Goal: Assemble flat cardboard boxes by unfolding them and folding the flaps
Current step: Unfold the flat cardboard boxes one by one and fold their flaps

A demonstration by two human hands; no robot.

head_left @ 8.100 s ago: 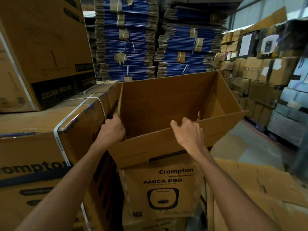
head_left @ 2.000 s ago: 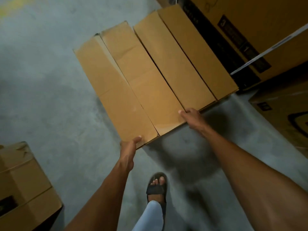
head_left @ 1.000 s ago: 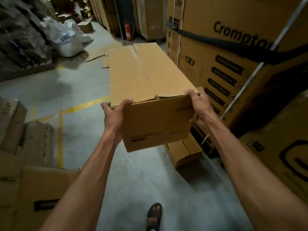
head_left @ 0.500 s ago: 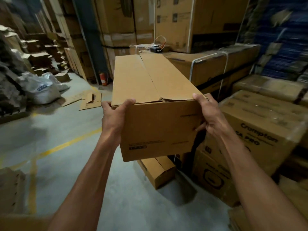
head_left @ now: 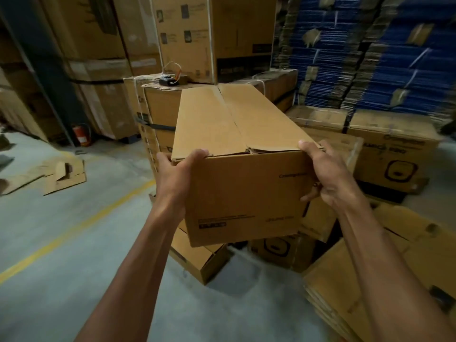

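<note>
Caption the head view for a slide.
Both hands, left hand and right hand, grip a folded cardboard box held before stacked cartons.

There are 1 held box (head_left: 243, 193), 1 left hand (head_left: 172, 175), 1 right hand (head_left: 330, 178), 1 extinguisher (head_left: 82, 136).

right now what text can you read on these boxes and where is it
"Crompton" (blurred, just legible): on the stacked box at right.
Line under it: too blurred to read.
Small print and black label on the held box: too small to read.
Print on the tall cartons behind: unreadable.
</note>
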